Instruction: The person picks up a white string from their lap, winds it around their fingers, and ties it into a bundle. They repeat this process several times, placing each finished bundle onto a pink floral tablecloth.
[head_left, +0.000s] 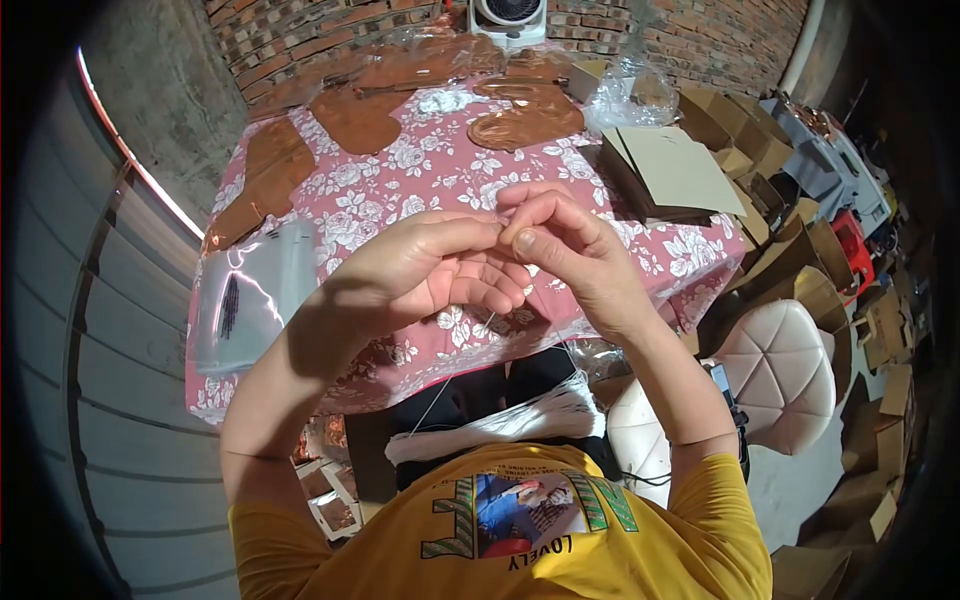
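My left hand (450,265) and my right hand (575,250) meet above the table's near edge, thumbs and index fingers pinched together at the fingertips. Thin white string (490,320) shows just below my left fingers, and thin strands run down toward my lap. What lies right between the fingertips is too small to see clearly. The other fingers of my left hand are loosely curled, palm up. Across my lap lies a bundle of white string (510,412).
A pink floral tablecloth (440,180) covers the table. Brown flat pieces (360,118) lie toward the back, clear plastic bags (255,290) at left, a stack of cardboard sheets (680,170) at right. A white fan (508,20) stands behind. A padded chair (775,375) and boxes are at right.
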